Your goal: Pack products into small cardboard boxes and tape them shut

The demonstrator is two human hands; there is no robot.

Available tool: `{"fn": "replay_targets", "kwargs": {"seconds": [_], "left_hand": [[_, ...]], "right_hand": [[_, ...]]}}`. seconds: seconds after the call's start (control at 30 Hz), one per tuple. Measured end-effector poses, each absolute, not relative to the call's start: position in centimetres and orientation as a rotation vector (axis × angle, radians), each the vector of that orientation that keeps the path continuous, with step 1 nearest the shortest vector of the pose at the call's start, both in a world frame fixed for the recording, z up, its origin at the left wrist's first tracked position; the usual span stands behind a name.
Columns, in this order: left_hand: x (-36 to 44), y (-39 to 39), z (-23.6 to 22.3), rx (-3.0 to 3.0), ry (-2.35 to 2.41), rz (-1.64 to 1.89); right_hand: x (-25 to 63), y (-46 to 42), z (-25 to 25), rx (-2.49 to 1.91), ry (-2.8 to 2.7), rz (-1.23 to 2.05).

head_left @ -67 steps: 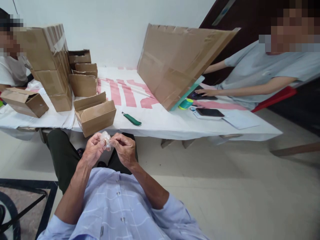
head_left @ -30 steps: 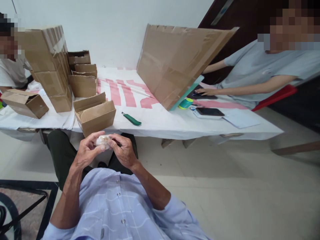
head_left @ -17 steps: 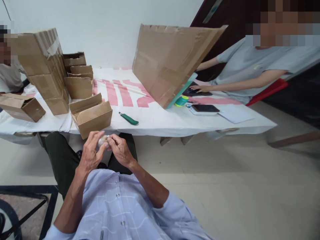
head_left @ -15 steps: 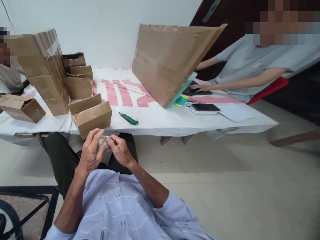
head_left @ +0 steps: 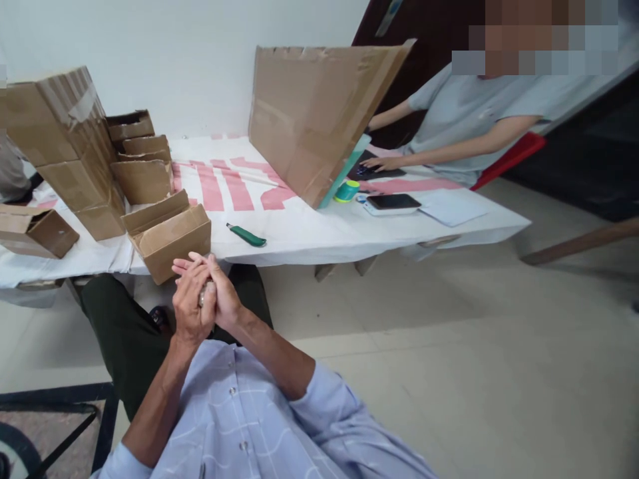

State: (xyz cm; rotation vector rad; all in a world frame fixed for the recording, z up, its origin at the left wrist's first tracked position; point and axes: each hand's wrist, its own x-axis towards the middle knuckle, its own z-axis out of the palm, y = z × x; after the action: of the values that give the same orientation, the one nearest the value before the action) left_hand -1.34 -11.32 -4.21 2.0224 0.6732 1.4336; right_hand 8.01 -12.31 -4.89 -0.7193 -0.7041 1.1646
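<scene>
My left hand (head_left: 190,309) and my right hand (head_left: 225,293) are pressed together above my lap, just in front of the table edge. Between the palms a small bit of crumpled clear plastic (head_left: 202,297) shows, perhaps tape; most of it is covered by my fingers. The right fingers lie long against the left hand, whose fingers curl over the plastic. Right behind them an open cardboard box (head_left: 177,243) sits at the table's edge. A green utility knife (head_left: 246,235) lies to the right of that box.
Stacked cardboard boxes (head_left: 74,176) and several open ones (head_left: 142,179) stand on the left of the white-covered table (head_left: 294,236). A large cardboard sheet (head_left: 314,113) leans upright mid-table. Beyond it, a co-worker's hand (head_left: 382,163) rests on a mouse, near a phone (head_left: 394,201) and tape roll (head_left: 347,191).
My right hand has gone from pinching the clear plastic with its fingertips to pressing flat against my left hand, squeezing the plastic between them. The view has shifted slightly to the right.
</scene>
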Motion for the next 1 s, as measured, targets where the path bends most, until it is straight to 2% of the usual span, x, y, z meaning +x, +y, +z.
{"fn": "replay_targets", "kwargs": {"seconds": [0.3,0.5,0.7,1.0], "left_hand": [[-1.0,-9.3,-6.6,2.378,0.638,1.472],[-1.6,-7.5,-5.8,2.501,0.665,1.613],[-3.6,-5.7,-5.5,2.688,0.831,1.458],[-1.7,-6.4,-7.3,2.761,0.626,0.95]], "right_hand": [[6.9,-11.8,-4.8,-0.613,-0.617,1.323],[5.9,-12.9,-4.7,-0.501,-0.625,1.42],[7.0,-13.9,-7.1,-0.62,-0.668,1.508],[12.4,-13.5,-9.5,-0.902,-0.74,1.36]]}}
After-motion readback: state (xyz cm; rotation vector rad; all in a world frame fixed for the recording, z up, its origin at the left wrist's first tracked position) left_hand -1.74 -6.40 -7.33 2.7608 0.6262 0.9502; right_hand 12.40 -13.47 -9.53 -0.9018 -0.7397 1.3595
